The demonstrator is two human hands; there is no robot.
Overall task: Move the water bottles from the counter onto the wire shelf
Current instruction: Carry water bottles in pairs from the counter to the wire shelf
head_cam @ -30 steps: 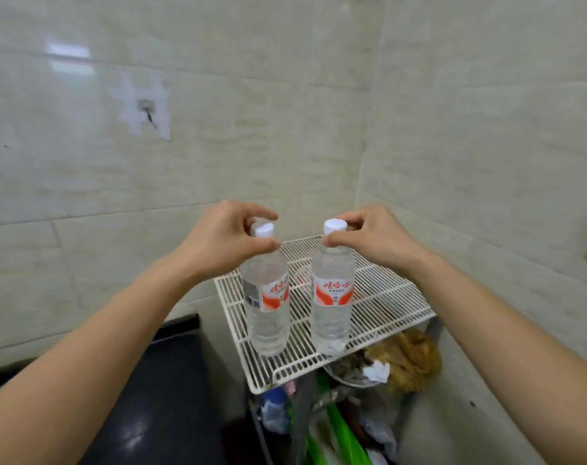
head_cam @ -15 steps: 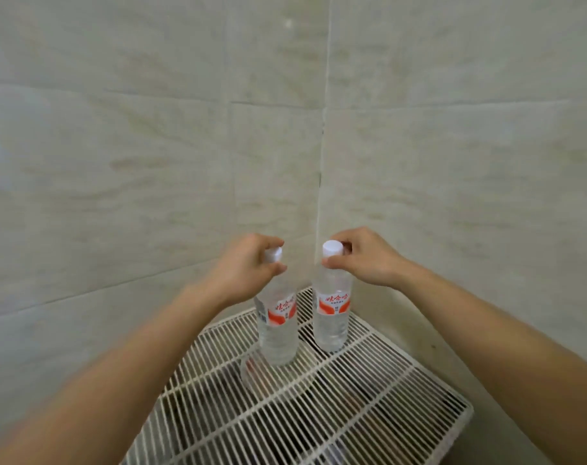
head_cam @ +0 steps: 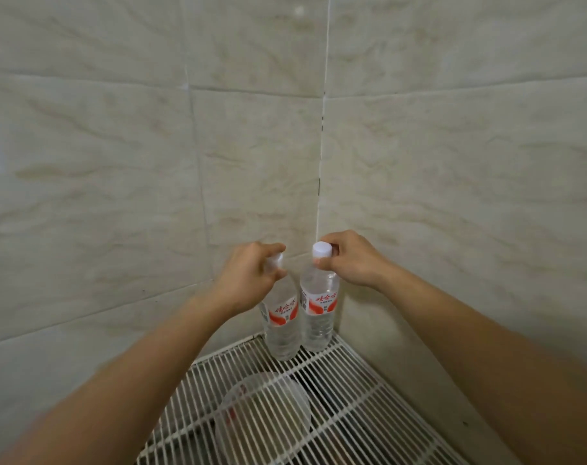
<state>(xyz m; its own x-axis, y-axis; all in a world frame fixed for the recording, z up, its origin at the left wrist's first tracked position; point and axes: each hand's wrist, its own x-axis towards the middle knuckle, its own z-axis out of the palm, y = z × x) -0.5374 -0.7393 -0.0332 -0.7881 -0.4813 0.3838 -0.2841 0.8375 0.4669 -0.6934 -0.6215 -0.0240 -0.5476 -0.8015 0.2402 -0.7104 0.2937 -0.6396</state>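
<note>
**Setting two bottles down in the shelf's back corner**

I am watching the left bottle [head_cam: 283, 322] and the right bottle [head_cam: 319, 312] standing upright, just beside each other, at the far corner of the wire shelf [head_cam: 349, 394], close to the tiled walls [head_cam: 453, 162]; whether their bases are fully resting on the wires I cannot tell. The left hand [head_cam: 251, 280] is pinching the left bottle by its cap; the right hand [head_cam: 350, 260] is pinching the right bottle at the neck under the white cap [head_cam: 322, 250]. A clear round container [head_cam: 263, 414] is showing beneath the wires. I am judging this as the placing step; I would be lowering straight, seating each base across several wires, confirming neither is rocking, then loosening the fingers gently so nothing tips.
</note>
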